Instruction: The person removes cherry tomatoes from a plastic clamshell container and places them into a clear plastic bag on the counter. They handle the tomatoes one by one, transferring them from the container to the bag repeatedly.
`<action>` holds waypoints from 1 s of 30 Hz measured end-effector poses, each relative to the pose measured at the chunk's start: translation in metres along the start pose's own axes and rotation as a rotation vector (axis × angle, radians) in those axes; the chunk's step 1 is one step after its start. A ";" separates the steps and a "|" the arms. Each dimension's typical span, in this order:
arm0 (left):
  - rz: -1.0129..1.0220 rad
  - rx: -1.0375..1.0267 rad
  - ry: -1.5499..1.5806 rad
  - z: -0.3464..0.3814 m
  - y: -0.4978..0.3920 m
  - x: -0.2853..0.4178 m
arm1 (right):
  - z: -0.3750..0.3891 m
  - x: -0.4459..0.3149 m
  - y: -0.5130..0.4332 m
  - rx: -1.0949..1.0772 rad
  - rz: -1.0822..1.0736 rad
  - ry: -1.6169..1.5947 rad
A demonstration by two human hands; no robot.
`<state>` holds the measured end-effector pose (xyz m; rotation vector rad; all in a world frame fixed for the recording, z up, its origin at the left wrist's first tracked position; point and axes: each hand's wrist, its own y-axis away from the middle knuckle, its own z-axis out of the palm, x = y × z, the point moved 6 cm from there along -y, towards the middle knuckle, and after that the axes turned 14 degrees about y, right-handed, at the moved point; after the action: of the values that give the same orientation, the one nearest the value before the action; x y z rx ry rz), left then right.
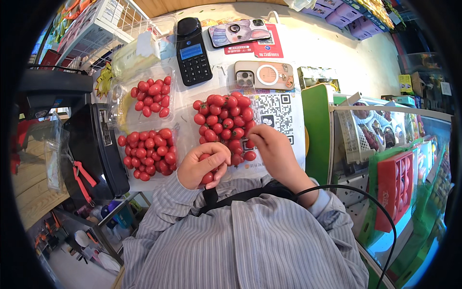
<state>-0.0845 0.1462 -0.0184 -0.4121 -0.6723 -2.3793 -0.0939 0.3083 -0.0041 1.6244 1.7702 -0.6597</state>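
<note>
My left hand is curled around a few red cherry tomatoes, close to my body. My right hand hovers at the right edge of a large heap of cherry tomatoes, its fingers bent together. Whether anything sits between those fingertips is hidden. Some tomatoes in the heap carry green stem ends, and clear plastic shows around them. To the left, a clear plastic box holds a full load of tomatoes. Behind it, an open clear clamshell box contains a smaller group of tomatoes.
Beyond the heap lie a black keypad device, a phone in a rabbit-print case and another phone. A printed code sheet lies right of the heap. Red-handled pliers hang at left; a glass-sided fruit display stands at right.
</note>
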 end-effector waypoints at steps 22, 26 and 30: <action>-0.108 0.086 -0.243 0.006 -0.008 -0.014 | 0.030 0.004 0.009 -0.312 0.514 -1.032; -0.432 -0.058 0.385 0.019 -0.002 -0.031 | 0.032 -0.004 0.022 -0.324 0.539 -1.099; -0.530 -0.204 0.629 0.032 0.002 -0.034 | 0.028 -0.002 0.021 -0.288 0.477 -1.215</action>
<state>-0.0539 0.1793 -0.0061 0.4915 -0.2575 -2.8579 -0.0692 0.2887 -0.0208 0.9765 0.5327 -0.8342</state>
